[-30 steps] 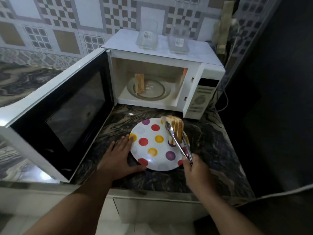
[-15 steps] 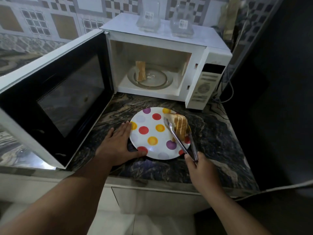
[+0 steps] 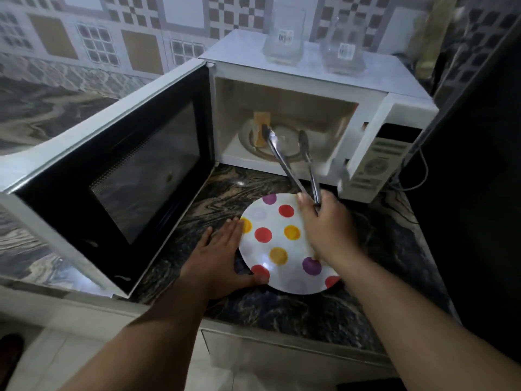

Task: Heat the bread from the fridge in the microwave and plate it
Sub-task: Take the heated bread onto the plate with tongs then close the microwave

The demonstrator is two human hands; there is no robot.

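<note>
- Dark marbled stone countertop (image 3: 282, 309), dim kitchen light, patterned grey-and-tan tiled wall (image 3: 112, 38) behind.
- White microwave (image 3: 324, 80) at the back of the counter; door (image 3: 127, 176) swung wide open to its left, cavity lit.
- Two clear glass containers (image 3: 284, 38) on top of the microwave, side by side, each with a small label.
- Control panel (image 3: 377, 165) on the microwave's right front; a cable trailing off to the right of it.
- Polka-dot plate (image 3: 270, 249) flat on the counter just in front of the microwave, spots in red, yellow and purple.
- One bread slice (image 3: 261, 128) standing upright on the glass turntable (image 3: 284, 142) inside the microwave, toward its left side.
- Left hand (image 3: 217, 255) pressed flat on the counter, nothing held, fingers spread, thumb touching the plate's near-left rim.
- Right hand (image 3: 327, 221) above the plate's right half, clenched around the handle end of metal tongs (image 3: 293, 162).
- Tong arms spread apart, tips reaching into the microwave cavity; left tip just beside the bread slice, contact not clear.
- Compared with half a second ago: tongs lifted off the plate and now pointed into the microwave.
- Bread stack then gripped over the plate's right side now out of sight; that part of the plate covered by the right hand and forearm.
- Left hand and plate in the same spot as before.
</note>
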